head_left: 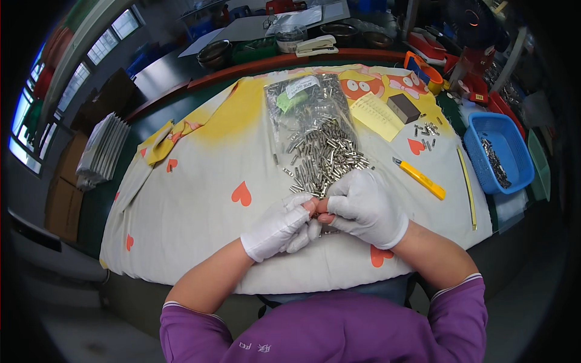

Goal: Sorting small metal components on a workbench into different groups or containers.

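Our gloved left hand (279, 228) and right hand (365, 207) meet fingertip to fingertip, pinching something too small to tell, the pile of metal pins (324, 158) stretching toward twelve o'clock.

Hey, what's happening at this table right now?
A person in white gloves sits at a cloth-covered table. The left hand and right hand are pressed together at the near edge of a pile of small metal pins, pinching something tiny that is hidden between the fingertips. The pins spill from a clear plastic bag. A yellow utility knife lies to the right, and a blue basket beyond it holds more metal parts.
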The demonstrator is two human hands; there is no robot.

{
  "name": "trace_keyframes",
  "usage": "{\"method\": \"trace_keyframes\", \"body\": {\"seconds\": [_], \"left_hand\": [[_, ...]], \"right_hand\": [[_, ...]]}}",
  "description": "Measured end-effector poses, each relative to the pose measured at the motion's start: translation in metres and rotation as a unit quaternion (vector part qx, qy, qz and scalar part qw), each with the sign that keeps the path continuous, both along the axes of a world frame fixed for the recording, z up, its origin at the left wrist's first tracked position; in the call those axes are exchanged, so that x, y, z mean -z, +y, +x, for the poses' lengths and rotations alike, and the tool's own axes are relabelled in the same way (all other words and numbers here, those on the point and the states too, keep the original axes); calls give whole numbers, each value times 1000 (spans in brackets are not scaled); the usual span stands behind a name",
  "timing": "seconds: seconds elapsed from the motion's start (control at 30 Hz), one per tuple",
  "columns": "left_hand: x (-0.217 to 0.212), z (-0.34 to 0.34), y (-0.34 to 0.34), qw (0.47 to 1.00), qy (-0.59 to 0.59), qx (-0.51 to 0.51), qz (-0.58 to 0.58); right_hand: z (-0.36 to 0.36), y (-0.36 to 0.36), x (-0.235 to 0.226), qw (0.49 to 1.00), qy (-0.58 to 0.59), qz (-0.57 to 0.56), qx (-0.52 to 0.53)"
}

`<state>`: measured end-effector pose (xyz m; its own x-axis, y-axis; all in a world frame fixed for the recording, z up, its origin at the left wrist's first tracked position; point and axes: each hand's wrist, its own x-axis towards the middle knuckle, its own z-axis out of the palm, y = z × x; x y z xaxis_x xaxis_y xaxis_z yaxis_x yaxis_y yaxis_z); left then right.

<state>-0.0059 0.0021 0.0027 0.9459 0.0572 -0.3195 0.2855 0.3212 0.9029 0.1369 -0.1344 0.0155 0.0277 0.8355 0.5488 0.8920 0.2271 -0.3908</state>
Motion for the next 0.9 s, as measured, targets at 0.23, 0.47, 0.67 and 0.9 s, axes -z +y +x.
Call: {"method": "trace_keyframes", "body": {"seconds": [0.23, 0.47, 0.67, 0.9], "left_hand": [[16, 3, 25, 982, -99, -71, -143], [22, 7, 35, 983, -117, -41, -133], [19, 6, 27, 987, -99, -91, -87], [-1, 5, 9, 995, 1, -24, 97]], "right_hand": [[11, -4, 8, 999, -16, 0, 50], [7, -3, 9, 991, -92, -83, 45], [3, 5, 12, 978, -130, -151, 54], [6, 1, 3, 994, -65, -48, 68]]}}
